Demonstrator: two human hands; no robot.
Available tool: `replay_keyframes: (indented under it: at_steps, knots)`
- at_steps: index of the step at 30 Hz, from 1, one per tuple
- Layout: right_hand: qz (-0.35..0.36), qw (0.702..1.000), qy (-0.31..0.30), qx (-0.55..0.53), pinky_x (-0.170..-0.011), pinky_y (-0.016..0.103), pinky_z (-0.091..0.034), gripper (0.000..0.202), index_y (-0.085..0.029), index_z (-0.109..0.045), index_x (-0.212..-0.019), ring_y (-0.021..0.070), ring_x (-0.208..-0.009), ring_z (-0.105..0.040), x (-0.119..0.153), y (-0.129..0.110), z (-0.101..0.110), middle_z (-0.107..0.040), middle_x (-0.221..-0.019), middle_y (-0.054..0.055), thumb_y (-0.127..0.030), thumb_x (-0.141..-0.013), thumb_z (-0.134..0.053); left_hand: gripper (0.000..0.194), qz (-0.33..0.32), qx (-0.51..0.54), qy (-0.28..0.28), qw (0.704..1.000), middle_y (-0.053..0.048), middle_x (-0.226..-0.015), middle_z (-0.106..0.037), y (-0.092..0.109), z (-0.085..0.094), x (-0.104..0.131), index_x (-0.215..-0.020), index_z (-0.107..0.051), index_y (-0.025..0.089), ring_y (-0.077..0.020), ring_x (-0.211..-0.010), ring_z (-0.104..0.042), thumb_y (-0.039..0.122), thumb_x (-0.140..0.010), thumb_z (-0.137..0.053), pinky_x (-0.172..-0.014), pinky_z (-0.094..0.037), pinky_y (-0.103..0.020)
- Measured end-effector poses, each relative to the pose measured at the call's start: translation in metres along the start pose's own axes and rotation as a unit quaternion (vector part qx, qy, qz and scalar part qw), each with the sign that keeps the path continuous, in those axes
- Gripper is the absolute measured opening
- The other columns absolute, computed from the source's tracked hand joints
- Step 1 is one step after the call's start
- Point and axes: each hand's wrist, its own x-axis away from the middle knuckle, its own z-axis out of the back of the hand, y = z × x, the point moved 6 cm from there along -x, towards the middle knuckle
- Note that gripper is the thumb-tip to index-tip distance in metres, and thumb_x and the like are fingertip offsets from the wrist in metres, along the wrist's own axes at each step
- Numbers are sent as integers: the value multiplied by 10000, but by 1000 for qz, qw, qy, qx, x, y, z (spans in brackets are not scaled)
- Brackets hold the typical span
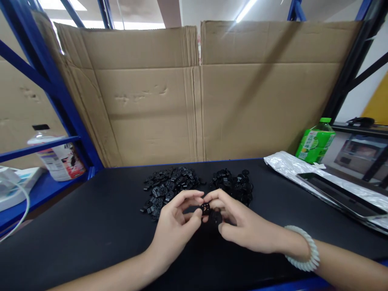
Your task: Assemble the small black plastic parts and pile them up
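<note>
Cardboard panels (145, 93) back a black table (85, 222). Far left: a labelled bottle (62, 159). Next, one heap of black parts (171, 184) lies beyond the left hand (176, 224), its fingers pinching a small perforated part (205, 209). Just beside that part, a black disc (216, 218) is pinched by the fingers of the right hand (239, 222); a second heap (235, 184) lies beyond. Far right: silver wrap (281, 161), green bottle (315, 141).

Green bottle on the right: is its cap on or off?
On: the bottle has a green cap at its top; how tight, I can't tell.
</note>
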Motion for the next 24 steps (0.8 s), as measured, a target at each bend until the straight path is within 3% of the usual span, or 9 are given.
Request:
replay_keyframes:
  at_steps: [2, 5, 7, 10, 14, 17, 21, 22, 24]
  knots:
    - [45, 988, 55, 139, -725, 300, -403, 342, -213, -478, -1052, 163, -823, -509, 1, -7, 19, -583, -963, 25, -96, -733, -516, 286, -3, -41, -8, 999, -47, -945, -637, 0, 1, 2, -1034, -616, 196, -195, -960, -621, 145, -753, -623, -717, -589, -268]
    - [99, 926, 191, 310, -791, 340, -422, 294, -207, -511, -1028, 200, -883, -529, 3, -13, 57, -574, -994, 52, -125, -748, -549, 242, -12, -130, -53, 990, -48, -943, -624, -3, -3, 5, -980, -635, 185, -178, -930, -617, 105, -761, -567, -728, -585, -264]
    - [98, 887, 249, 377, -835, 387, -429, 298, -202, -510, -1067, 232, -938, -536, 3, -8, 80, -574, -1017, 75, -144, -775, -536, 247, -36, -175, -105, 978, -47, -938, -620, -3, -8, 9, -932, -649, 174, -168, -903, -618, 59, -753, -522, -748, -578, -269]
    - [77, 869, 255, 417, -882, 444, -442, 325, -189, -507, -1132, 261, -1007, -547, -1, 7, 99, -591, -1064, 100, -182, -808, -522, 297, -95, -228, -171, 954, -42, -939, -631, 1, -18, 16, -956, -647, 179, -162, -878, -613, 22, -743, -511, -790, -547, -277]
    - [69, 875, 216, 427, -989, 471, -408, 384, -157, -468, -1244, 262, -1135, -517, -4, 21, 98, -570, -1194, 134, -199, -863, -479, 272, -153, -311, -216, 913, -43, -953, -646, 7, -25, 25, -978, -620, 176, -173, -903, -599, 37, -755, -552, -839, -503, -277]
    - [79, 877, 221, 419, -1039, 482, -372, 354, -171, -456, -1265, 246, -1186, -489, -2, 19, 89, -543, -1250, 129, -191, -916, -401, 266, -183, -462, -239, 834, -81, -1013, -635, 8, -28, 29, -1038, -605, 163, -219, -939, -585, 70, -803, -523, -844, -506, -331]
    - [101, 890, 229, 382, -995, 476, -408, 332, -221, -487, -1214, 243, -1145, -513, 3, 9, 73, -560, -1201, 101, -143, -905, -393, 272, -117, -705, -229, 661, -127, -956, -648, 8, -13, 21, -976, -638, 122, -281, -870, -604, 5, -799, -469, -770, -520, -414]
    - [108, 895, 223, 371, -984, 473, -413, 340, -232, -494, -1201, 242, -1134, -517, 5, 6, 68, -566, -1185, 95, -121, -898, -383, 278, -90, -736, -210, 637, -129, -943, -650, 11, -4, 17, -962, -642, 120, -285, -869, -609, -13, -793, -467, -761, -520, -410]
    - [129, 904, 205, 353, -980, 467, -407, 391, -247, -508, -1177, 233, -1127, -513, 6, 1, 59, -575, -1163, 82, -62, -878, -339, 272, -52, -758, -176, 626, -135, -953, -649, 17, 12, 8, -966, -645, 123, -299, -904, -612, -12, -790, -488, -744, -518, -397]
